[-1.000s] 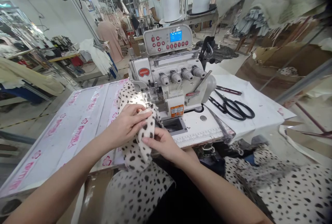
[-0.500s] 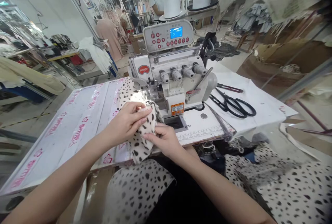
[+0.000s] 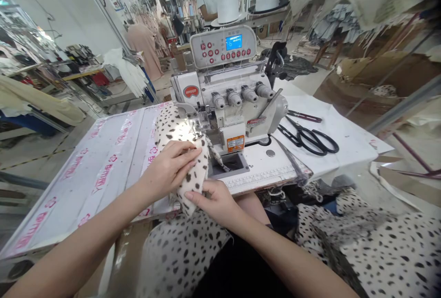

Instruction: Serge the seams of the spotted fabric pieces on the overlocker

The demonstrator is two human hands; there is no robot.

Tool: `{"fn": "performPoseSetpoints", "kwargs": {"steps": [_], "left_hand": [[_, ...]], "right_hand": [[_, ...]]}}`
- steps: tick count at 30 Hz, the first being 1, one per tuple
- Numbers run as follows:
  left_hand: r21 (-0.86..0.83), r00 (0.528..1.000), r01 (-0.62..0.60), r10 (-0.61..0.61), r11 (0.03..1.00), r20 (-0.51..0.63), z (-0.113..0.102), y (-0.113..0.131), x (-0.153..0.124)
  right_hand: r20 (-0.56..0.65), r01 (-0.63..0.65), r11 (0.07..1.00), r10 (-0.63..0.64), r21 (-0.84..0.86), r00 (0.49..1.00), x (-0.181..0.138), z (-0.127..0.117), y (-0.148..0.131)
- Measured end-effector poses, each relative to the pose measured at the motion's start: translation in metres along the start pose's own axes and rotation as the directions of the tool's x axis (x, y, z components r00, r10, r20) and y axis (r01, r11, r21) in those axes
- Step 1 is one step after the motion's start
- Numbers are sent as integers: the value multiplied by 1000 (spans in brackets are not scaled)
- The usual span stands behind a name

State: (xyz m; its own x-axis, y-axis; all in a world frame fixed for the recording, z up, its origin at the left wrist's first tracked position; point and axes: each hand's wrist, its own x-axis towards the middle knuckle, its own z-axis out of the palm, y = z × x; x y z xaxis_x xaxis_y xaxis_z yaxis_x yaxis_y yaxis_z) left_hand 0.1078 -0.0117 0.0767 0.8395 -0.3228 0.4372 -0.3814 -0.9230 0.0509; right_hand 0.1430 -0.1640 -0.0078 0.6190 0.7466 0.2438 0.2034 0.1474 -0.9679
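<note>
From the left hand (image 3: 170, 167) and right hand (image 3: 215, 201), the bench (image 3: 117, 160) offers a wide pass at 9 o'clock. The overlock machine (image 3: 223, 105) blocks 12 o'clock, right up against the spotted cloth (image 3: 195, 174). Scissors (image 3: 308, 139) lie past the machine at 2 o'clock, and heaped cloth (image 3: 389, 252) crowds 4 to 6 o'clock below the bench edge.

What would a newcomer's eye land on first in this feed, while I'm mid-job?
The white overlock machine fills the centre, its control panel lit blue on top. In front of it, the left hand and right hand grasp cream, black-spotted fabric. More spotted fabric lies heaped at lower right, and black-handled scissors lie to the machine's right.
</note>
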Motion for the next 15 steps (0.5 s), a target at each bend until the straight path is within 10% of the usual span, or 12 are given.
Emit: {"fn": "performPoseSetpoints", "kwargs": {"steps": [15], "left_hand": [[129,992,31,-46,991,120,-1,-1,6]], "right_hand": [[4,3,993,-4,114,1000,26,-25,-7]]}}
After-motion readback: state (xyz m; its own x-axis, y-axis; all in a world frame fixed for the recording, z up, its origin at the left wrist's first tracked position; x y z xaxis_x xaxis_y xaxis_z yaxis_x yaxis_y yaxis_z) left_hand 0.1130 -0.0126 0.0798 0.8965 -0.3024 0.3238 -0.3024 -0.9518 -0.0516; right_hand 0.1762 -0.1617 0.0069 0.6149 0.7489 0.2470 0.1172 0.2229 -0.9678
